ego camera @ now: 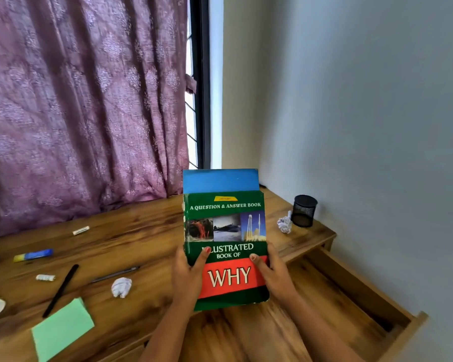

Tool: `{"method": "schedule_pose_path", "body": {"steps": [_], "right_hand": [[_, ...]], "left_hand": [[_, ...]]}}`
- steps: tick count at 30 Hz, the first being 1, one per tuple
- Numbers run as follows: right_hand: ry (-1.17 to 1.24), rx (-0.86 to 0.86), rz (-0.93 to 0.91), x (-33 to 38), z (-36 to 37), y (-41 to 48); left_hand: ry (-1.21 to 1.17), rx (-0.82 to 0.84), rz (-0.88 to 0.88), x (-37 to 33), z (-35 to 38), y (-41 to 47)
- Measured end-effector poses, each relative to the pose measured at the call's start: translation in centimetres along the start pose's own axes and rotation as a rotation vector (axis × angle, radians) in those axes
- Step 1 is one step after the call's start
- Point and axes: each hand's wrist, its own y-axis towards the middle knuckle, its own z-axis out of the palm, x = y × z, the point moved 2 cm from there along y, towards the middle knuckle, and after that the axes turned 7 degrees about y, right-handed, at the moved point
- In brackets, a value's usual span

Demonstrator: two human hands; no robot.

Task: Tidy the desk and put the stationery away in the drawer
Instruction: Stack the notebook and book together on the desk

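- Gripping the green book [225, 231] upright over the desk [147, 231], with left hand [187, 273] and right hand [273, 273] both curled round its lower edges, thumbs on the cover.
- Also pinning a blue book [220, 180] behind it, poking out on top.
- Could easily lose that blue one out the back with any slack in the squeeze, since it's probably held by pressure alone.
- Plenty of stationery not yet put away on the left: glue stick [33, 255], black pen [60, 290], grey pen [115, 275], green notepad [62, 327].
- Got the drawer [324, 283] pulled open just right of the hands.
- Might bump that open drawer with an elbow, or swipe the crumpled paper [121, 287] off the desk while setting the books down.
- Worth watching the mesh pen cup [304, 210] near the far corner too. Looks light and easy to tip.
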Motion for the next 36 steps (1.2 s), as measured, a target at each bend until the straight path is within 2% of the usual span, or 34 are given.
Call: {"method": "schedule_pose_path", "body": {"steps": [8,11,15,18,24,30,36], "right_hand": [[-0.005,-0.141,0.156,-2.2,-11.4,-3.6],[-0.005,-0.173,0.215,-3.2,-15.9,-5.0],[-0.098,-0.127,0.382,-4.2,-21.4,-6.3],[-0.205,-0.063,0.560,-5.2,-24.6,-6.8],[-0.444,0.041,0.777,-6.6,-27.6,-7.0],[-0.567,0.159,0.824,-6.0,-27.6,-5.9],[-0.641,0.258,0.816,-6.0,-27.3,-2.9]], "left_hand": [[0.000,0.094,-0.062,-1.9,10.2,-6.7],[0.089,0.126,-0.057,-1.1,14.2,-9.1],[0.202,0.209,-0.189,-0.5,18.8,-11.8],[0.424,0.304,-0.292,0.1,21.5,-13.5],[0.612,0.473,-0.454,2.9,24.8,-15.3],[0.441,0.490,-0.652,4.9,26.0,-15.7],[0.205,0.407,-0.743,6.2,27.0,-14.0]]}}
